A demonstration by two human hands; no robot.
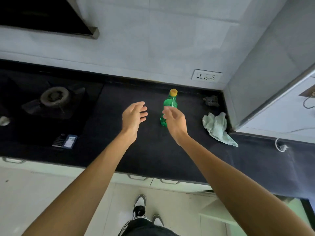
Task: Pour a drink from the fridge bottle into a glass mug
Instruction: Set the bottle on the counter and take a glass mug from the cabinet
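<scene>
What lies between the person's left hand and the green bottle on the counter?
Nothing: in the head view only bare dark counter shows between the left hand and the green bottle.

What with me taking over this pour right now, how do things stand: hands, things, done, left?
Left hand: open over the counter, holding nothing.
Right hand: open, close in front of the bottle, not gripping it.
Bottle: green, upright on the counter, yellow cap on.
Glass mug: not in view.
Done: bottle is out on the counter.
Left: get a mug, uncap, pour.
</scene>
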